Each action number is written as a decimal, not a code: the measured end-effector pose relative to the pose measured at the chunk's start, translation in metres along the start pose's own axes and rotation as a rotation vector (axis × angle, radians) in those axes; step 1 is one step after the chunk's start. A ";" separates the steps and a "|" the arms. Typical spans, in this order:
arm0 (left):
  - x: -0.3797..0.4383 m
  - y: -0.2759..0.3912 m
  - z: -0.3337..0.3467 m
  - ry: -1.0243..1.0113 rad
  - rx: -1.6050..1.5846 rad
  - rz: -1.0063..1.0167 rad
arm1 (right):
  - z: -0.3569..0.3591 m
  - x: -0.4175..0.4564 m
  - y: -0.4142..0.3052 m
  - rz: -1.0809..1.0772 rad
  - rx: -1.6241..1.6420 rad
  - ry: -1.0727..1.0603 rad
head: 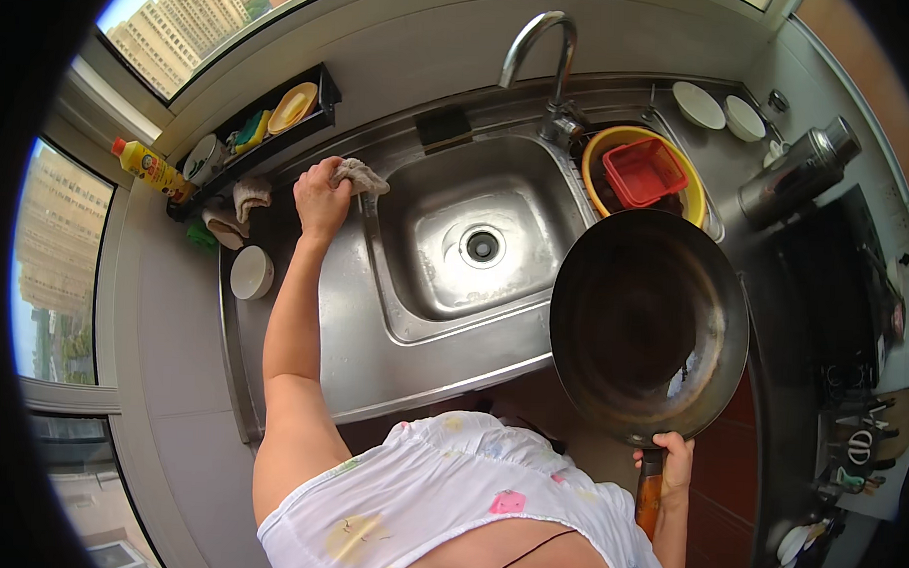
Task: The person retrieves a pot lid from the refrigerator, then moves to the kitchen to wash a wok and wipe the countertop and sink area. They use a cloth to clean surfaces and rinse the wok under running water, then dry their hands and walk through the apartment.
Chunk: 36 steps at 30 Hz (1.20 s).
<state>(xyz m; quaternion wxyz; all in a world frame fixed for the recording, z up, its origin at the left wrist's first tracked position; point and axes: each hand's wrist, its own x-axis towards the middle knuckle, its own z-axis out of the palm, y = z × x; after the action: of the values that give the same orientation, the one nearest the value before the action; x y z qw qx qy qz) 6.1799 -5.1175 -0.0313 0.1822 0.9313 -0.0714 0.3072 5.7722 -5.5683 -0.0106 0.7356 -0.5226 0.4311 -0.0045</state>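
At the left rim of the steel sink (424,283), my left hand (324,200) grips a crumpled greyish cloth (362,177). Over on the right, my right hand (673,464) is closed around the wooden handle (648,501) of a dark frying pan (641,320). The pan is held up in front of the counter's edge, with its inner side facing me and a wet-looking shine low on its right. It hides part of the counter and of the yellow basin (696,195) behind it.
A chrome faucet (563,85) rises behind the sink. The yellow basin holds a red plastic basket (645,170). A white bowl (251,272) sits at left, below a black wall rack (257,138) with sponges. Two white bowls and a steel thermos (796,172) stand at back right.
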 end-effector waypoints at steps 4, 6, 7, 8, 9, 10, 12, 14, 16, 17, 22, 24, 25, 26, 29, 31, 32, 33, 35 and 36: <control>-0.024 0.142 -0.035 -0.151 -0.344 0.068 | -0.084 -0.039 0.038 -0.035 0.133 0.101; -0.050 0.207 -0.037 -0.266 -0.544 0.098 | -0.129 -0.060 0.058 -0.036 0.223 0.161; -0.063 0.232 -0.035 -0.298 -0.643 0.154 | -0.153 -0.070 0.067 -0.019 0.223 0.186; -0.080 0.265 -0.034 -0.369 -0.732 0.174 | -0.180 -0.079 0.078 -0.032 0.203 0.197; -0.097 0.299 -0.029 -0.451 -0.817 0.202 | -0.200 -0.090 0.088 0.014 0.270 0.331; -0.108 0.326 -0.016 -0.460 -0.863 0.286 | -0.220 -0.076 0.108 -0.014 0.304 0.267; -0.134 0.392 0.006 -0.558 -0.976 0.374 | -0.259 -0.074 0.151 -0.144 0.337 0.338; -0.160 0.454 0.030 -0.772 -1.074 0.379 | -0.290 -0.071 0.192 -0.185 0.346 0.411; -0.191 0.525 0.055 -0.810 -1.114 0.541 | -0.307 -0.066 0.223 -0.170 0.421 0.507; -0.205 0.563 0.064 -0.895 -1.127 0.555 | -0.316 -0.058 0.227 -0.165 0.483 0.547; -0.306 0.732 0.095 -1.182 -1.267 0.828 | -0.351 -0.066 0.263 -0.153 0.688 0.760; -0.348 0.801 0.097 -1.276 -1.280 0.925 | -0.357 -0.063 0.284 -0.176 0.716 0.831; -0.370 0.830 0.101 -1.343 -1.307 0.920 | -0.356 -0.063 0.292 -0.158 0.740 0.866; -0.390 0.860 0.111 -1.346 -1.336 0.955 | -0.358 -0.060 0.299 -0.150 0.760 0.892; -0.468 0.963 0.137 -1.456 -1.390 0.950 | -0.364 -0.054 0.326 -0.214 0.856 1.014; -0.521 1.015 0.129 -1.457 -1.340 0.893 | -0.353 -0.081 0.330 -0.198 0.864 1.114; -0.549 1.044 0.133 -1.413 -1.294 0.920 | -0.355 -0.084 0.327 -0.220 0.951 1.183; -0.582 1.070 0.140 -1.372 -1.243 0.951 | -0.355 -0.084 0.322 -0.241 1.041 1.253; -0.639 1.117 0.150 -1.189 -1.068 1.024 | -0.371 -0.089 0.319 -0.237 1.117 1.331; -0.666 1.135 0.174 -1.068 -1.054 1.130 | -0.379 -0.091 0.321 -0.211 1.107 1.330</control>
<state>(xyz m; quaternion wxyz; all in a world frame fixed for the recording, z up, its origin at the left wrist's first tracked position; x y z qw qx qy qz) 5.4635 -6.2188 -0.2240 0.3475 0.5736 -0.7170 -0.1898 5.3306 -5.6717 -0.2325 0.4752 -0.0159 0.6564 -0.5857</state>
